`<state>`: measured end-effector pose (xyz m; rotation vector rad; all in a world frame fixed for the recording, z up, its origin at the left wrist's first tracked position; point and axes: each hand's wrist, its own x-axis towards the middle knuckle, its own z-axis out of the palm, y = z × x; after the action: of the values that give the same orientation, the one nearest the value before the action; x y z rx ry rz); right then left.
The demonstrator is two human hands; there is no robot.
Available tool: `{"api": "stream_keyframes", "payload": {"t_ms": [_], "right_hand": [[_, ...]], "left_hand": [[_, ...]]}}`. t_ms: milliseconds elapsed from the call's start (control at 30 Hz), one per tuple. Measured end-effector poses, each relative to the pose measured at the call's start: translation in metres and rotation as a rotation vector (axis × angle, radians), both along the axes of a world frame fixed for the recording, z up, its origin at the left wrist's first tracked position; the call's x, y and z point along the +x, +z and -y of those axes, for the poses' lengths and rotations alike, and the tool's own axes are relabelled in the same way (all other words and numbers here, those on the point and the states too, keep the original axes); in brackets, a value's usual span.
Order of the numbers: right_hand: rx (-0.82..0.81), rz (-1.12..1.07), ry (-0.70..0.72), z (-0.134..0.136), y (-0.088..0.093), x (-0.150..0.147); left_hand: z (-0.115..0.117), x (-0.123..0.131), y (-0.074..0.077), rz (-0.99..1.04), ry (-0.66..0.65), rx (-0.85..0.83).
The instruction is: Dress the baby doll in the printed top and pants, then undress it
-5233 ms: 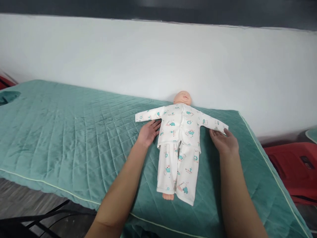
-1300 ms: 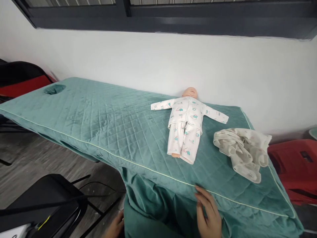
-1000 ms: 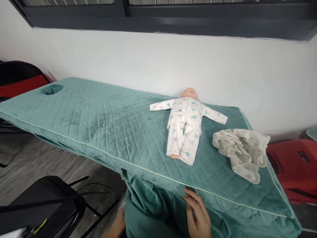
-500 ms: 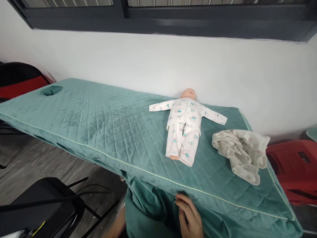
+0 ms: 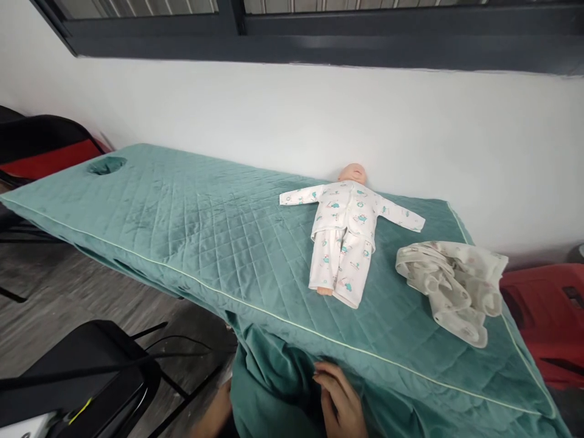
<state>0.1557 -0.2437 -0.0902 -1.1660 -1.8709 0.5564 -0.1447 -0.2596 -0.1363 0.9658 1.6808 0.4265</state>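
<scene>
My right hand (image 5: 340, 398) rests at the lower middle, just below the bed's front edge, against the hanging green cover (image 5: 267, 389). Its fingers are loosely bent with a gap to the thumb, and nothing shows in them. Only part of my left hand (image 5: 219, 406) appears at the bottom, left of the hanging cloth; its fingers are hidden. Beyond my hands, a baby doll (image 5: 353, 174) lies face up on the bed, arms spread, wearing a printed white jacket (image 5: 347, 210) and matching trousers (image 5: 342, 261). Neither hand touches it.
A crumpled pale garment (image 5: 451, 286) lies right of the doll on the quilted green bed (image 5: 219, 225), which has a face hole (image 5: 107, 165) at the left. Black chairs (image 5: 86, 365) stand at the left, one carrying a white device (image 5: 34, 426). A red case (image 5: 545, 310) is at the right.
The view has shifted slightly left, so the bed, doll and garment appear a little further right. My right hand sits slightly further left and lower in view. The doll and clothes lie unchanged.
</scene>
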Motion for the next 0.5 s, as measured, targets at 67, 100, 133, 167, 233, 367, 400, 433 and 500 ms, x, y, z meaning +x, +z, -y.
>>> {"api": "stream_keyframes", "payload": {"t_ms": [67, 100, 133, 167, 233, 367, 400, 433, 500], "right_hand": [[-0.006, 0.003, 0.004, 0.002, -0.004, 0.001], [-0.008, 0.005, 0.009, 0.002, -0.006, 0.002], [-0.009, 0.007, 0.014, 0.002, -0.008, 0.002], [-0.009, 0.009, 0.019, 0.002, -0.009, 0.003], [-0.005, 0.018, 0.041, 0.002, -0.010, 0.002], [-0.018, 0.035, 0.062, 0.002, -0.008, 0.002], [-0.022, 0.035, 0.061, 0.003, -0.008, 0.002], [-0.025, 0.036, 0.057, 0.003, -0.008, 0.002], [-0.029, 0.037, 0.052, 0.004, -0.008, 0.003]], "left_hand": [[0.007, -0.009, -0.002, 0.034, -0.054, -0.020], [0.010, -0.014, -0.002, 0.044, -0.080, -0.014], [0.012, -0.017, -0.001, 0.054, -0.106, -0.006], [0.012, -0.019, 0.001, 0.061, -0.124, 0.005], [0.009, -0.018, 0.005, 0.061, -0.100, 0.038], [0.000, -0.005, 0.006, 0.055, 0.057, 0.061], [-0.001, -0.003, 0.006, 0.056, 0.078, 0.040], [-0.001, -0.001, 0.006, 0.056, 0.088, 0.016], [0.001, -0.001, 0.007, 0.055, 0.085, -0.017]]}}
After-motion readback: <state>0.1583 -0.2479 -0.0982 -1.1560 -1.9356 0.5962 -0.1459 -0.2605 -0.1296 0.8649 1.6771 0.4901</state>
